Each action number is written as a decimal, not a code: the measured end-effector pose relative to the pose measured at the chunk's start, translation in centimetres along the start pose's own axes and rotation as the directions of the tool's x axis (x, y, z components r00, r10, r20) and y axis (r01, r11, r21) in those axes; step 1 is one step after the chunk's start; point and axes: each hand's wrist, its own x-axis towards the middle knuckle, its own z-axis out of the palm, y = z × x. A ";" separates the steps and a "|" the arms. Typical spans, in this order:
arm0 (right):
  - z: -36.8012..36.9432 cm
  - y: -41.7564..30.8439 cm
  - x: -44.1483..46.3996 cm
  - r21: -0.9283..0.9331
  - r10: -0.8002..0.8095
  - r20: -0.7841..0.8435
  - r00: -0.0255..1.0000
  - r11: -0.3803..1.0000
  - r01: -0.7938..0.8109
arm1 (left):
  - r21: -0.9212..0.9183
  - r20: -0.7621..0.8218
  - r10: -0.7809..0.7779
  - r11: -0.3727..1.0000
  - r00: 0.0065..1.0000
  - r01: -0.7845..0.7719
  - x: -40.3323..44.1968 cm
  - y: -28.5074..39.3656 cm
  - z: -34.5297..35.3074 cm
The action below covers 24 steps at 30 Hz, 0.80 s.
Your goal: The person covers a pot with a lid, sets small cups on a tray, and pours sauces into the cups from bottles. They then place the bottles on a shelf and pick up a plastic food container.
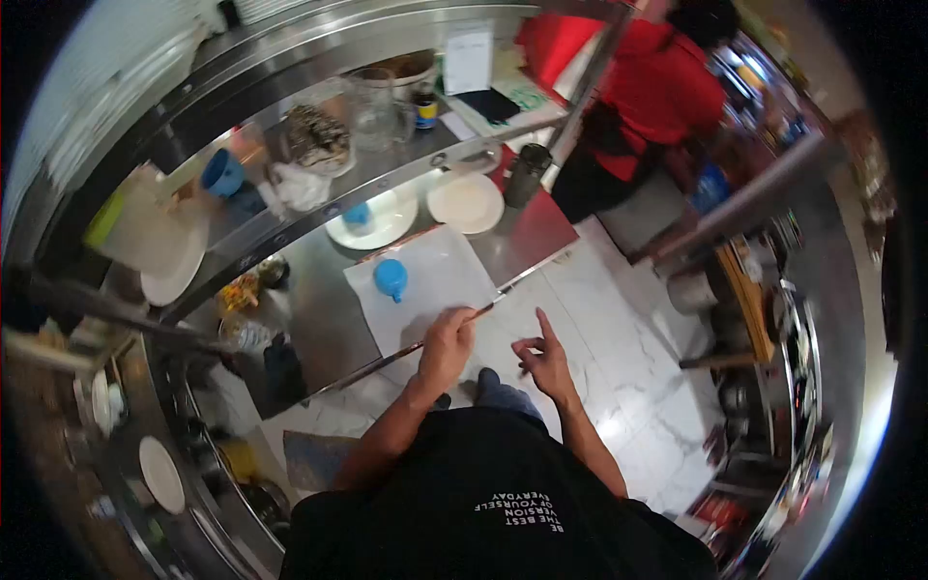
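On the steel counter lies a sheet of white paper (435, 280), with a brown edge showing under its far side. A small blue cup-like thing (391, 277) rests on the paper. My left hand (447, 350) is closed at the counter's front edge beside the paper's near corner; what its curled fingers hold, if anything, is hidden. To its right, my right hand (547, 367) is in the air over the floor, index finger stretched out, others partly bent, holding nothing. Behind the paper stand a white plate (394, 230) with another blue thing (358, 215) and a second white plate (466, 203).
A dark tumbler (527, 174) stands at the counter's right end. The shelf above carries a glass jug (377, 111), a blue cup (223, 172) and a small bottle (425, 108). A person in red (657, 87) stands at the far right. Tiled floor (619, 348) lies between counters.
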 end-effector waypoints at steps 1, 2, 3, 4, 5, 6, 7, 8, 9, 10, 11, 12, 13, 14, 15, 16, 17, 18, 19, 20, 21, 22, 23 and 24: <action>-0.7 1.1 1.7 -0.106 0.035 -0.024 0.999 0.994 -0.037 | 0.031 0.011 -0.162 0.986 0.987 0.161 0.3 0.1 -1.0; -1.6 2.7 3.5 -0.138 0.012 -0.003 1.000 0.990 -0.012 | 0.057 0.013 -0.320 0.946 0.947 0.319 0.7 1.1 -2.2; -2.7 4.5 5.5 -0.182 0.069 0.016 0.998 0.981 -0.065 | 0.073 0.006 -0.468 0.882 0.884 0.466 1.1 1.9 -3.2; -3.9 6.2 7.5 -0.228 0.121 0.030 0.992 0.967 -0.111 | 0.146 -0.081 -0.503 0.848 0.860 0.510 1.1 2.3 -3.9; -5.1 7.6 9.2 -0.274 0.175 0.034 0.984 0.949 -0.159 | 0.203 -0.148 -0.465 0.849 0.873 0.487 1.0 2.4 -4.6; -6.1 8.5 10.5 -0.265 0.216 0.017 0.976 0.942 -0.204 | 0.262 -0.206 -0.426 0.843 0.881 0.469 0.7 2.2 -5.3; -7.1 9.5 11.8 -0.257 0.257 -0.001 0.966 0.934 -0.249 | 0.322 -0.259 -0.384 0.831 0.886 0.454 0.3 1.8 -6.0; -8.5 12.4 13.5 -0.241 0.290 -0.006 0.957 0.929 -0.283 | 0.424 -0.289 -0.185 0.855 0.939 0.298 -0.5 0.2 -6.5; -10.1 15.3 15.1 -0.227 0.327 -0.014 0.945 0.919 -0.322 | 0.540 -0.306 0.022 0.828 0.952 0.154 -1.2 -1.2 -7.1; -11.8 16.6 16.3 -0.360 0.402 0.036 0.915 0.859 -0.364 | 0.546 -0.350 -0.043 0.803 0.936 0.241 -1.7 -1.3 -7.5; -13.7 19.1 17.4 -0.406 0.459 0.070 0.885 0.824 -0.395 | 0.275 -0.459 -0.192 0.898 0.868 0.344 -1.4 -0.5 -7.7; -15.4 22.0 18.6 -0.453 0.513 0.101 0.852 0.786 -0.420 | -0.025 -0.550 -0.333 0.923 0.766 0.383 -1.0 0.4 -7.9; -17.0 24.0 19.6 -0.499 0.566 0.126 0.814 0.746 -0.442 | -0.083 -0.602 -0.380 0.904 0.702 0.419 -0.6 1.9 -8.3; -18.4 25.1 20.2 -0.545 0.596 0.138 0.791 0.712 -0.442 | -0.140 -0.644 -0.425 0.883 0.636 0.448 -0.5 3.2 -9.0; -19.2 25.8 20.7 -0.584 0.628 0.146 0.764 0.678 -0.446 | -0.196 -0.674 -0.467 0.860 0.573 0.470 -0.2 4.3 -9.8; -19.7 26.3 21.1 -0.545 0.648 0.143 0.748 0.682 -0.487 | -0.092 -0.708 -0.391 0.877 0.588 0.472 0.1 4.7 -10.8; -20.0 26.8 21.2 -0.463 0.630 0.147 0.762 0.725 -0.511 | 0.013 -0.730 -0.311 0.884 0.609 0.467 0.6 4.9 -12.1; -20.1 27.1 21.1 -0.450 0.601 0.175 0.780 0.753 -0.479 | 0.116 -0.741 -0.225 0.885 0.632 0.451 1.7 5.1 -13.3; -20.2 27.1 21.2 -0.433 0.567 0.199 0.799 0.783 -0.447 | 0.282 -0.740 -0.067 0.872 0.669 0.400 3.6 6.0 -14.5; -19.8 26.7 21.3 -0.435 0.575 0.184 0.797 0.775 -0.459 | 0.441 -0.709 0.091 0.831 0.699 0.339 5.6 7.0 -15.7; -19.0 26.1 21.1 -0.435 0.585 0.167 0.793 0.766 -0.474 | 0.497 -0.710 0.180 0.813 0.680 0.304 7.5 7.2 -17.0; -18.3 26.0 20.9 -0.432 0.596 0.147 0.790 0.757 -0.491 | 0.551 -0.704 0.267 0.790 0.658 0.269 9.2 7.2 -18.2; -17.6 25.9 20.6 -0.423 0.574 0.146 0.806 0.772 -0.474 | 0.601 -0.692 0.349 0.764 0.632 0.236 10.4 7.5 -18.7; -17.0 26.3 20.4 -0.414 0.552 0.141 0.822 0.787 -0.458 | 0.446 -0.759 0.231 0.866 0.608 0.227 11.5 8.2 -18.7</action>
